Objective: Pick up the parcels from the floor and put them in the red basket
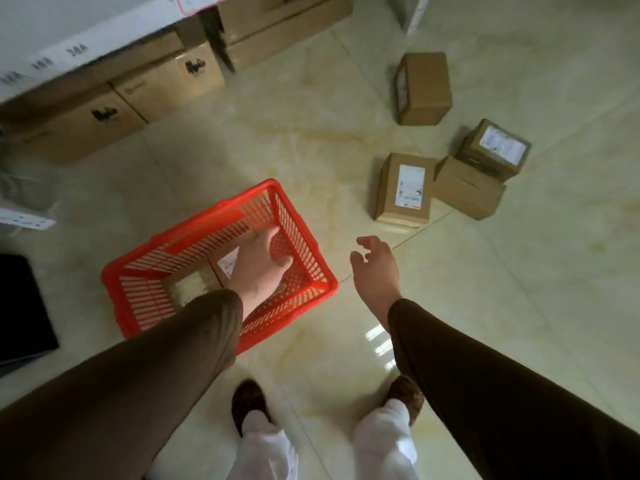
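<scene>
Soft, dim daylight is reflected as white glare on the glossy floor [381, 341]; edges are blurred and bent.

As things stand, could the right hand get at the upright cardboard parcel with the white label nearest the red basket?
Probably yes. The right hand is open and empty, and only bare tiled floor lies between it and the upright cardboard parcel. Nothing blocks the way, though it may need a further stoop.

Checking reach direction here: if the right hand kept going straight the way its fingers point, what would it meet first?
Probably the labelled parcel standing on the floor; the open right hand points up-frame toward it, though depth is unclear.
</scene>
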Available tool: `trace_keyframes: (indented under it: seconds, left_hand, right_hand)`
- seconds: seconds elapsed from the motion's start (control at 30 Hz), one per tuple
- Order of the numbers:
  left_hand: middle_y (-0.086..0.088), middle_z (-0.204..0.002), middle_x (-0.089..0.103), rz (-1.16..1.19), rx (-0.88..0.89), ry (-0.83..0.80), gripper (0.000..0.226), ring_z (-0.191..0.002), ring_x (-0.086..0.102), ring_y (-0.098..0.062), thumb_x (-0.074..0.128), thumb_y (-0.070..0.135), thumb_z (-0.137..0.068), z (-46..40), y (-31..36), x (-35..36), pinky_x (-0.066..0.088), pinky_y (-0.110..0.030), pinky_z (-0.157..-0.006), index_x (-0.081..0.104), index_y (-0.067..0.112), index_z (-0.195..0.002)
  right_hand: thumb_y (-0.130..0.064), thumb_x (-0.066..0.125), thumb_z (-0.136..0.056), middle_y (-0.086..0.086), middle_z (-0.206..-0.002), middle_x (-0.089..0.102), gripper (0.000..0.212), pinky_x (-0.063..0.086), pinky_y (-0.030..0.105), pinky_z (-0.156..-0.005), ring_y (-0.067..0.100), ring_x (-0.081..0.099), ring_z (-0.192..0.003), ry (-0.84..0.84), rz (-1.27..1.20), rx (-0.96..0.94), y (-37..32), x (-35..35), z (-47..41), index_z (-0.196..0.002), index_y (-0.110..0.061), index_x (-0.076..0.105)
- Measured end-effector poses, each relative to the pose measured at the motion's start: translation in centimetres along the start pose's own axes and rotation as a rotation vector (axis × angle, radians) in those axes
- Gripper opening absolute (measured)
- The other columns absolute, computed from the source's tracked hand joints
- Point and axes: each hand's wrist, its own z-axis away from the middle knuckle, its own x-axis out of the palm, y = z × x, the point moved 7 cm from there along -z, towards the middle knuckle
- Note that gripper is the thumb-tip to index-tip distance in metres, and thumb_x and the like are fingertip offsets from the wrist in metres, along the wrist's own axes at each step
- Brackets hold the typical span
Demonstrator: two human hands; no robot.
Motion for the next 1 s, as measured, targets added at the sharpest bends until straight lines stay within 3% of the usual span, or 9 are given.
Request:
trace_keyframes:
  seconds: [0.17,0.4,0.87,1.0]
  left_hand:
    - [-0.009,-0.141,0.055,-0.027,-0.009,-0.015,0.061,-0.134,0.047,-0.026,0.072,0.026,-0.09,0.2,7.2,5.9,0.035,-0.043,-0.113,0.049,0.017,-0.146]
    - [-0.008,-0.155,0.045,0.029,-0.014,-0.072,0.064,-0.144,0.037,-0.023,0.068,0.027,-0.093,-0.7,15.2,12.7,0.025,-0.029,-0.115,0.043,0.015,-0.151]
    - [0.001,-0.154,0.045,0.057,0.007,-0.168,0.055,-0.14,0.04,-0.019,0.063,0.031,-0.096,-6.6,27.8,20.7,0.032,-0.029,-0.111,0.044,0.024,-0.147]
    - [0.0,-0.157,0.042,0.076,-0.044,-0.164,0.055,-0.142,0.04,-0.02,0.063,0.033,-0.096,-8.0,31.6,24.7,0.034,-0.036,-0.116,0.046,0.022,-0.147]
  right_hand:
    - [-0.023,0.052,-0.103,0.005,-0.139,0.057,0.033,0.049,0.045,-0.106,0.026,0.056,-0.128,-0.015,0.006,0.012,4.5,-8.4,-2.1,-0.135,-0.019,0.058]
    - [-0.023,0.052,-0.103,0.005,-0.138,0.058,0.035,0.05,0.046,-0.106,0.026,0.057,-0.126,0.023,0.041,0.027,8.2,-18.4,-6.9,-0.137,-0.017,0.058]
    - [-0.03,0.055,-0.102,0.008,-0.145,0.052,0.046,0.046,0.048,-0.11,0.029,0.053,-0.13,-0.036,0.033,0.112,11.3,-27.5,-16.4,-0.144,-0.012,0.05]
    - [-0.031,0.056,-0.102,0.01,-0.145,0.052,0.046,0.045,0.047,-0.111,0.03,0.052,-0.132,-0.068,0.028,0.077,13.5,-30.7,-19.7,-0.143,-0.01,0.051]
